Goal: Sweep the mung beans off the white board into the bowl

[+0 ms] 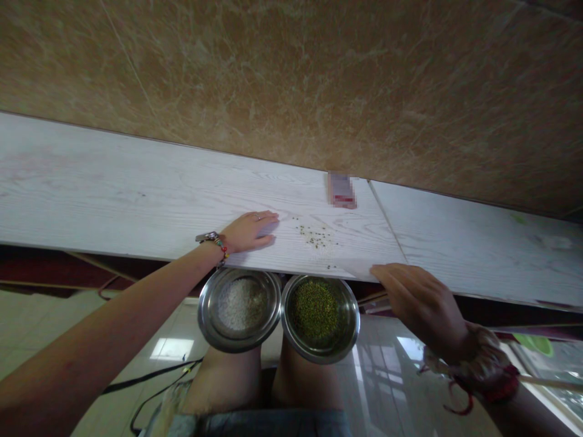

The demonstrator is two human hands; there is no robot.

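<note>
- I'm resting my left hand (248, 232) flat, thumb spread, left of the beans (315, 241).
- I'm seeing my right hand (422, 303) to their right; its grip I can't tell.

Left hand (248, 232): one slim ring (257, 216) on a finger. Left wrist: silver-toned watch (207, 237); beside it, a multicoloured bracelet (223, 247) with red and yellow beads. Right wrist: gathered fabric hair tie (485, 355), pale beige; next to it, a deep-red band (503, 383) with loose cord hanging. Lower body: grey-blue shorts (259, 423), hem above the knee. Forearms bare.
</note>
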